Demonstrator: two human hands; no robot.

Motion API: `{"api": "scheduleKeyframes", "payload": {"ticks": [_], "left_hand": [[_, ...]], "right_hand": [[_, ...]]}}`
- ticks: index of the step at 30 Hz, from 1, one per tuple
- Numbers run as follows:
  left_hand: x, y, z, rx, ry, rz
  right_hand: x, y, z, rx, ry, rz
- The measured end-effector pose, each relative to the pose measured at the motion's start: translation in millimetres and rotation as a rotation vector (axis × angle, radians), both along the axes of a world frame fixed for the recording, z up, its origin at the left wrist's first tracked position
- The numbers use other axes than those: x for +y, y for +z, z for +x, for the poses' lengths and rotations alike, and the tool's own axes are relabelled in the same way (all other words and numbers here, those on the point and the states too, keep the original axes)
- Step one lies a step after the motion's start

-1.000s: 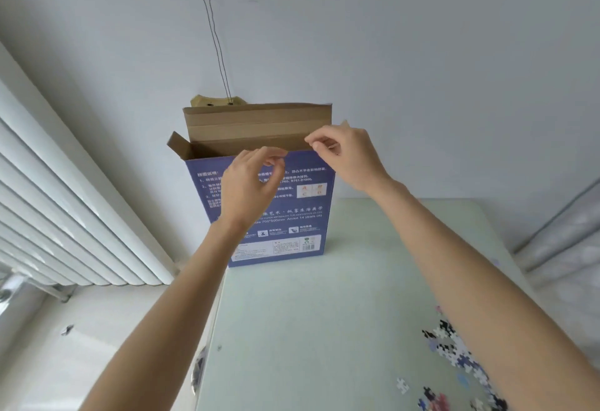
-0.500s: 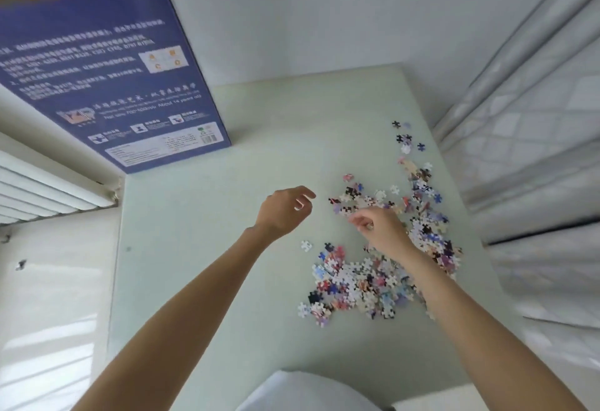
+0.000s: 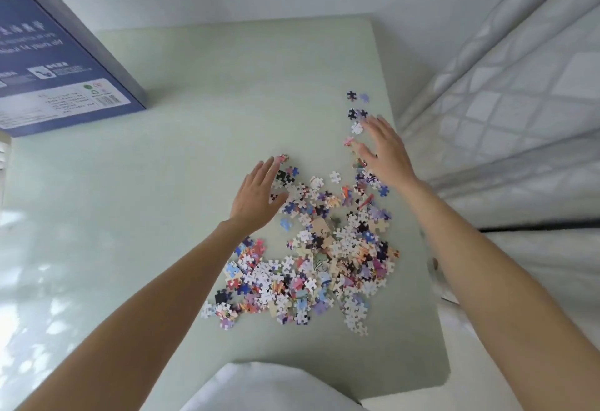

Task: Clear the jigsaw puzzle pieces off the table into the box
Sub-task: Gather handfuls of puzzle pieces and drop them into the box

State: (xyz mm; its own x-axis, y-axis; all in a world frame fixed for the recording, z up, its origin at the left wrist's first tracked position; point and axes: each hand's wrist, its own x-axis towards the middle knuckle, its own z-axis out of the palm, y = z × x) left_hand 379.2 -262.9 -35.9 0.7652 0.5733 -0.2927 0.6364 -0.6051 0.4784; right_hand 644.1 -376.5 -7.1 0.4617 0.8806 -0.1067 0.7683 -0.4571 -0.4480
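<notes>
1. A pale green table [image 3: 168,202] fills the view from above, with a white wall behind it and quilted white fabric [image 3: 506,92] hanging along its right side
2. Nearest the viewer, a white garment [image 3: 269,388] shows at the bottom edge, and two bare forearms reach forward over the tabletop
3. A loose heap of jigsaw puzzle pieces [image 3: 311,264] lies on the right half of the table, between the two arms, mixed in white, blue, pink and black
4. The left hand [image 3: 258,196] lies flat at the heap's far left edge, palm down, fingers straight and close together, holding nothing; its fingertips reach the outermost pieces
5. The right hand [image 3: 386,154] hovers palm down at the heap's far right, near the table's right edge, fingers straight and slightly spread, gripping nothing
6. A few stray pieces [image 3: 357,105] sit just beyond the right hand's fingertips
7. Farthest away, at the table's back left corner, stands the blue box [image 3: 58,69], upright, well apart from the pieces; only its lower printed face is visible
</notes>
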Motion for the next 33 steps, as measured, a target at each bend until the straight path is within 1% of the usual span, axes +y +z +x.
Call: {"api": "scheduleKeyframes", "payload": {"ticks": [2,5,8,11,15,18,21,24,26,28,29,31,33], "left_hand": [[-2.1,-10.0,6.2,0.020,-0.050,0.016],[-2.1,-20.6,13.8,0.061,-0.069,0.040],[-4.0,-24.9,15.0,0.060,-0.054,0.070],[-4.7,-26.9,15.2,0.043,-0.041,0.073],[-8.8,-25.0,16.9,0.034,-0.029,0.064],[-18.1,-22.2,13.7,0.043,-0.083,0.052],[-31.7,-19.0,1.6,0.043,-0.146,0.044],[-44.7,-14.2,-20.9,0.021,-0.140,0.015],[-50.3,-9.4,-35.4,0.002,-0.124,-0.011],[-57.1,-3.9,-49.6,-0.019,-0.114,-0.007],[-59.6,-1.6,-55.9,-0.030,-0.095,-0.008],[-60.7,1.9,-65.2,-0.061,-0.029,-0.001],[-61.3,2.2,-76.5,-0.103,0.017,0.054]], "right_hand": [[18.9,-11.7,28.7,-0.037,0.045,-0.059],[49.5,-26.2,61.1,-0.057,0.079,-0.114],[73.1,-39.9,78.4,-0.061,0.129,-0.156],[76.1,-52.7,80.7,-0.077,0.180,-0.212],[51.1,-58.4,42.5,-0.061,0.306,-0.211],[23.4,-61.3,-17.8,-0.068,0.429,-0.222],[-2.0,-62.2,-82.1,-0.065,0.487,-0.207],[-21.6,-56.7,-124.0,0.001,0.463,-0.186],[-30.9,-50.1,-134.6,0.072,0.464,-0.164],[-43.9,-41.3,-137.3,0.092,0.433,-0.086],[-52.3,-37.0,-134.6,0.070,0.378,-0.040],[-69.0,-34.2,-116.1,-0.003,0.197,0.006],[-89.8,-38.3,-90.4,-0.041,-0.007,-0.046]]}}
